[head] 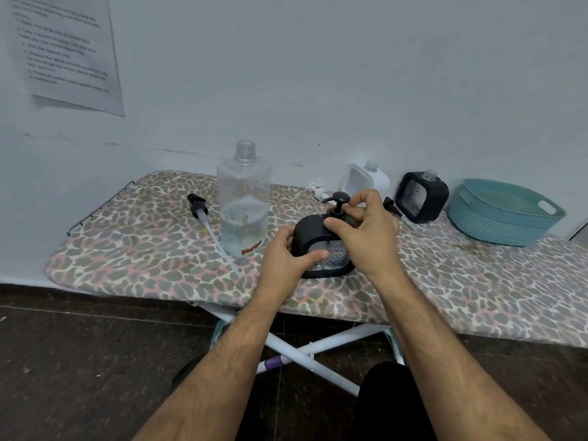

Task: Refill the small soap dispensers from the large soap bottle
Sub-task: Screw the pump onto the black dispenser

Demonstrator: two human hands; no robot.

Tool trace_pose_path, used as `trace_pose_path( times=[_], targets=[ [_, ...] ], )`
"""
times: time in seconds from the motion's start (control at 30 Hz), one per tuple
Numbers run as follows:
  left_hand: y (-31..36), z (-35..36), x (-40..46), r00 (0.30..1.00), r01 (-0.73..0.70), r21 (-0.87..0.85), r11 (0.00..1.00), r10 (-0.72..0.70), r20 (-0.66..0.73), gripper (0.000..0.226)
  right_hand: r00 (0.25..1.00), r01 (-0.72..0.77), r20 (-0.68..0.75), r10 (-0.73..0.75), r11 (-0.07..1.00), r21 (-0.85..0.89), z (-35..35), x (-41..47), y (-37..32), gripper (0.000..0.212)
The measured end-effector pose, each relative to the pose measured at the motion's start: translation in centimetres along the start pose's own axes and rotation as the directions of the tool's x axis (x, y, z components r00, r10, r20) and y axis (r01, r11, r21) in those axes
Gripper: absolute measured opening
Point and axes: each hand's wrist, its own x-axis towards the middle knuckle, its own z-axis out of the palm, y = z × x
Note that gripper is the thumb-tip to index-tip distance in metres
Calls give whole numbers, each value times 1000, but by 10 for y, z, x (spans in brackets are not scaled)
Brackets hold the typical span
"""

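Observation:
A small black soap dispenser [310,230] stands on the leopard-print board [143,256] near its front edge. My left hand [288,253] grips its left side, thumb across the clear front. My right hand [366,227] pinches the collar of its black pump [338,200] at the top. The large clear soap bottle [243,202] stands uncapped just left, holding a little liquid. Its long black pump [199,207] lies on the board to its left. At the back stand a white dispenser [366,181] and a second black dispenser [421,197], both without pumps.
A teal plastic basket [506,211] sits at the board's right end. A white pump [318,190] and a black pump [392,206] lie loose near the back dispensers. The wall stands close behind, with a printed sheet [66,49] on it. The board's crossed legs [305,351] show below.

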Motion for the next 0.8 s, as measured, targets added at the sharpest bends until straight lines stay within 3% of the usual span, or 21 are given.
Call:
trace_pose_path(
  times=[0.13,0.43,0.67,0.8],
  targets=[
    [-1,-1,0,1000,-4,9,1000,4,-2,50,997,2,-82,-5,999,-44,4,-7,-5,38],
    [0,-1,-1,1000,-10,15,1000,9,9,50,996,-15,-84,12,999,-36,5,-12,-10,36],
    [6,-1,-4,999,2,-8,1000,-2,45,48,991,-88,116,66,976,201,-11,-4,-5,42],
    [8,-1,-5,998,7,-10,1000,-7,58,48,984,-45,178,14,984,172,-30,0,5,46]
  ],
)
